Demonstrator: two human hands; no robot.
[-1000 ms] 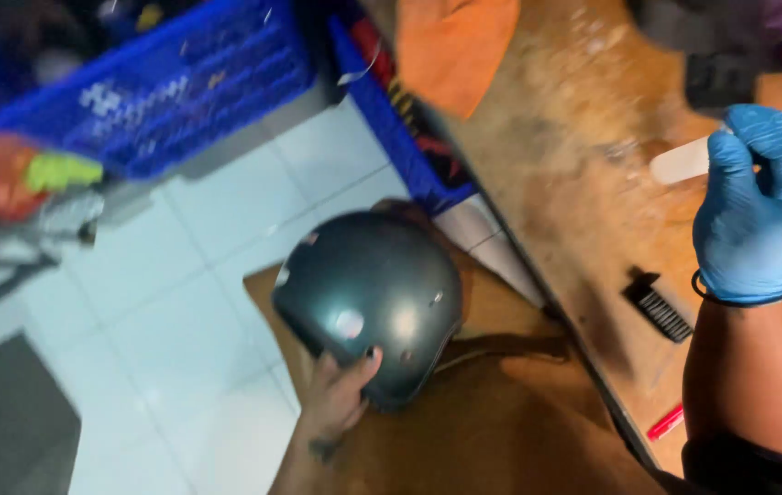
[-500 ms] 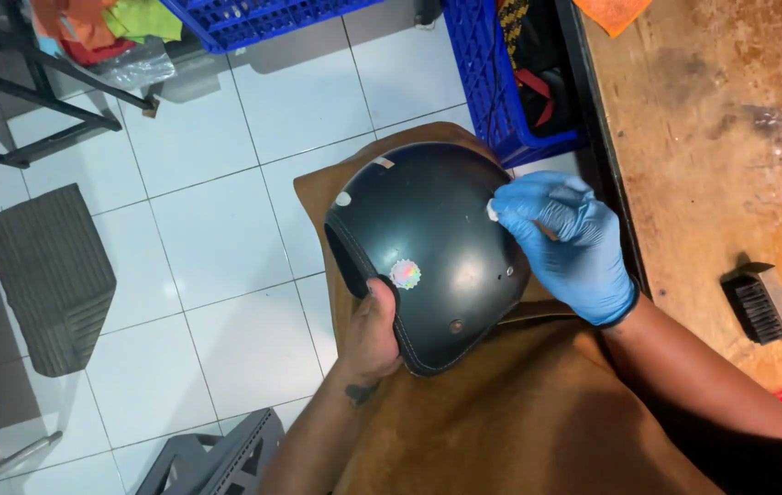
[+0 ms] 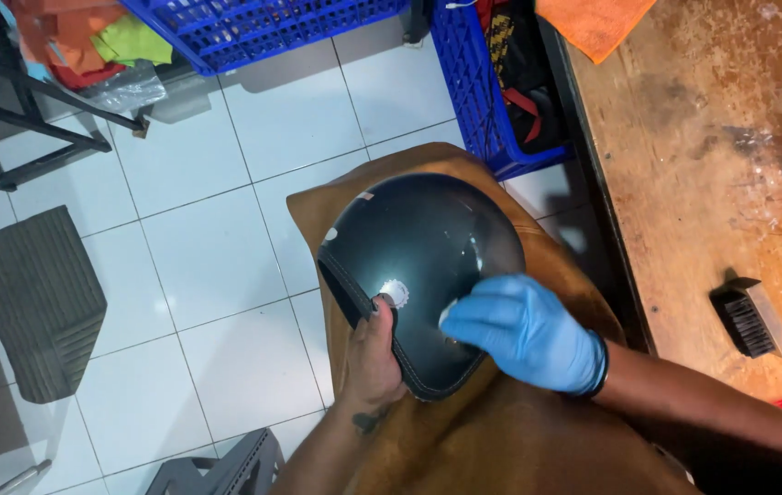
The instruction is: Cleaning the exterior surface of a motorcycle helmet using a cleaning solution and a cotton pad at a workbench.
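Helmet (image 3: 418, 266) held on the lap — centre of frame.
Left hand (image 3: 374, 359) grips its rim; gloved right hand (image 3: 524, 332) presses flat on the shell.

Glossy dark helmet (image 3: 423, 247); rough, stained wooden bench (image 3: 703, 165).

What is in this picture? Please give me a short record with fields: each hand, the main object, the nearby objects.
left hand: bare left hand grips the rim of the helmet, thumb on the shell
right hand: right hand in a blue glove presses on the shell, with something small and white under the fingertips
main object: dark glossy helmet, resting on the brown apron over the lap
bench: wooden workbench with a black brush and an orange cloth
floor: white tiles, blue crates
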